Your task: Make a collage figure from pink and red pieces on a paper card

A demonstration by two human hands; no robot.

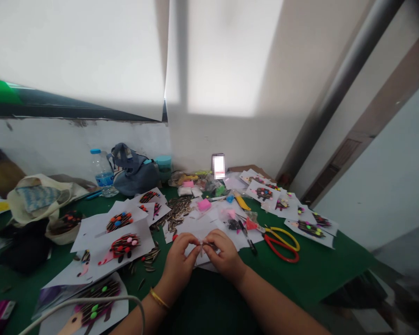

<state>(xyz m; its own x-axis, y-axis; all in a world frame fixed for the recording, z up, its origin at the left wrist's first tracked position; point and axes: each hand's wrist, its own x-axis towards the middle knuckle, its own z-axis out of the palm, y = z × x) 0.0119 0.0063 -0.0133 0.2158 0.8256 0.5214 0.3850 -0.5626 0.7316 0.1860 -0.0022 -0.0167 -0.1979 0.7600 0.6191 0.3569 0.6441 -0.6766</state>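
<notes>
My left hand (180, 256) and my right hand (226, 255) meet at the fingertips over white paper (195, 226). Both are closed in a pinch. A tiny piece shows between the fingertips, too small and covered to name. Just beyond the left hand lies a small red ball (175, 237). Striped sunflower seeds (177, 211) are heaped behind it, with more seeds (150, 260) strewn to its left. A pink lump (204, 204) rests on the paper. To the right of my right hand are a black pen (247, 238) and scissors (282, 246) with red and yellow handles.
Sheets with seed-covered hedgehog pictures (125, 246) lie left, and similar sheets (309, 229) lie right on the green tablecloth (349, 260). A water bottle (104, 174), blue bag (136, 172) and phone (218, 166) stand by the wall. A pale cable (91, 300) crosses the front left.
</notes>
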